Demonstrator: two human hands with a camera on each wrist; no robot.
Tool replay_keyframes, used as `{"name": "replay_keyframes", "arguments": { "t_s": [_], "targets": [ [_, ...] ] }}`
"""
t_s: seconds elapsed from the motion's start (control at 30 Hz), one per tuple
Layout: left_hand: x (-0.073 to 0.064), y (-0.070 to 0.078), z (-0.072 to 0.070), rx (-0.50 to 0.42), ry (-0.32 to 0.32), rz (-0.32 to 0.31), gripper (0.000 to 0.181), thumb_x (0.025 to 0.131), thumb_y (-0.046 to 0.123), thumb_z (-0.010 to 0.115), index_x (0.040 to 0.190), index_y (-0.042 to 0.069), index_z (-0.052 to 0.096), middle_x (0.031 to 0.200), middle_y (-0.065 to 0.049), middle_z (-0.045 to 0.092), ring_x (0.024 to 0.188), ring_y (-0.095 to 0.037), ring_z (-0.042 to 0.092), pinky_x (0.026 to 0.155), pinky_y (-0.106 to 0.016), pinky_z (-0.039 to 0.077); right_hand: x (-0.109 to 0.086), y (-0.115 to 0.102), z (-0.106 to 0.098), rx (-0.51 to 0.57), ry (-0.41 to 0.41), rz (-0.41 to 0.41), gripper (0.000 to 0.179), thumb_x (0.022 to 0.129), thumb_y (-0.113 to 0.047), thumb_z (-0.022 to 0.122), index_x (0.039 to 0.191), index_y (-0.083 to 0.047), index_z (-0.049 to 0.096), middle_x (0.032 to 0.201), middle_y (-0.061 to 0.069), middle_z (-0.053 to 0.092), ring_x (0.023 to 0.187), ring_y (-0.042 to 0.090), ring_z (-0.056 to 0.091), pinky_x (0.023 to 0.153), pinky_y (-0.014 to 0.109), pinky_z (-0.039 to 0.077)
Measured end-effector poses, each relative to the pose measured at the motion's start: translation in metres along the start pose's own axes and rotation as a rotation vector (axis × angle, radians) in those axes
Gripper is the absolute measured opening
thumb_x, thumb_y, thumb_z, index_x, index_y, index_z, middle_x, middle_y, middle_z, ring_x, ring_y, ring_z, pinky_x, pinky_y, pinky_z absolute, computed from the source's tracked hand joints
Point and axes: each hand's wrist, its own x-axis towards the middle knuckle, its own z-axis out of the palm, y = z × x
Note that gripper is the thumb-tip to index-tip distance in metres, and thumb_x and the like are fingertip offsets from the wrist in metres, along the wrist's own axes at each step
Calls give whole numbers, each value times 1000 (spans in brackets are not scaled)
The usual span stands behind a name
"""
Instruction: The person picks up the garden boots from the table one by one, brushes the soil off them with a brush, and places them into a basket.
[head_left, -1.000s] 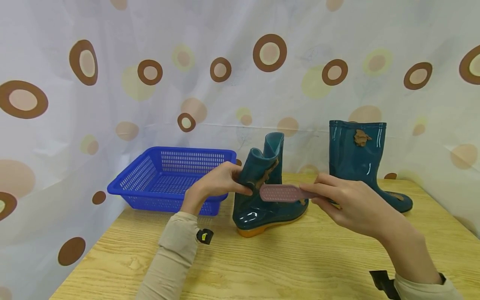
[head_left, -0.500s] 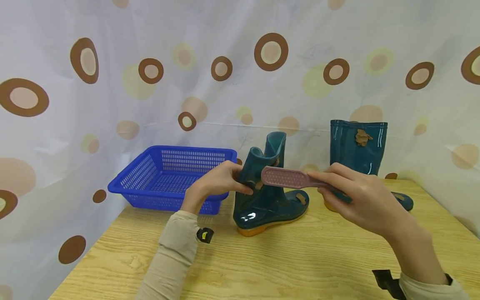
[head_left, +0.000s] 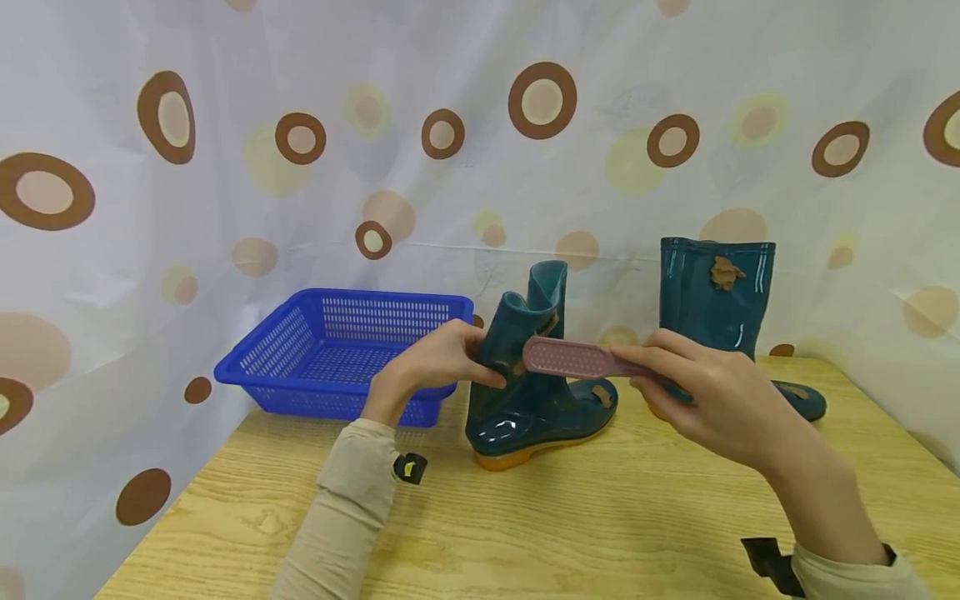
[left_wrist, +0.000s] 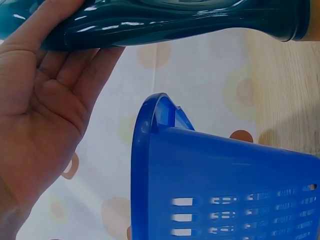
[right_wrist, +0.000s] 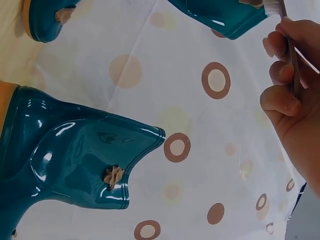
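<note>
On the table stands a teal rubber boot (head_left: 536, 417), its shaft squeezed in by my left hand (head_left: 437, 358). In the left wrist view the thumb lies on one side of the shaft and the fingers go behind it. My right hand (head_left: 712, 396) grips the handle of a pink brush (head_left: 567, 357), held level across the boot's shaft. White bristles (right_wrist: 271, 7) face brown, mud-like dirt on the shaft in the right wrist view. The brush back hides part of that dirt in the head view. Another brown patch (head_left: 602, 396) sits on the toe.
A second teal boot (head_left: 708, 287) stands at the right, partly behind my right hand, with a brown lump (head_left: 725, 273) near its top. To the left is a blue perforated basket (head_left: 315, 400), close to my left hand. A patterned sheet (head_left: 480, 192) hangs behind the wooden table (head_left: 525, 533).
The brush and right hand have risen from the lower shaft to its middle, then dipped slightly. The toe's brown patch has come into fuller view. My left hand keeps its grip in place.
</note>
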Motion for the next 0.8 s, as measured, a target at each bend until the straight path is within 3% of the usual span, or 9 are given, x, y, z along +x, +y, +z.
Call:
{"name": "replay_keyframes", "arguments": {
  "t_s": [0.07, 0.13, 0.6, 0.8],
  "targets": [
    [0, 0, 0, 3, -1, 1, 29, 82, 17, 82, 110, 11, 74, 98, -2, 77, 91, -13, 71, 94, -36, 55, 0, 0, -1, 3, -19, 15, 41, 82, -3, 72, 121, -14, 70, 93, -11, 58, 59, -6, 40, 51, 7, 31],
    [0, -1, 0, 4, -3, -1, 29, 82, 17, 82, 110, 11, 74, 98, -2, 77, 91, -13, 71, 95, -36, 55, -1, 0, -2, 2, -32, 22, 45, 78, 0, 74, 121, -14, 70, 91, -13, 57, 60, -7, 39, 51, 7, 31],
    [0, -1, -1, -5, 7, -15, 30, 81, 18, 83, 109, 11, 74, 98, -1, 76, 90, -14, 70, 93, -35, 56, -6, 4, -5, -31, -112, 68, 36, 80, -4, 74, 113, -16, 73, 87, -16, 54, 57, -11, 32, 48, 12, 27],
    [0, -2, -1, -31, 7, -26, 32, 82, 15, 82, 112, 10, 73, 101, -3, 76, 93, -15, 71, 95, -37, 55, -6, 3, -9, 9, -78, 40, 35, 79, -6, 77, 112, -16, 73, 89, -17, 54, 61, -9, 36, 53, 7, 28]
  ]
}}
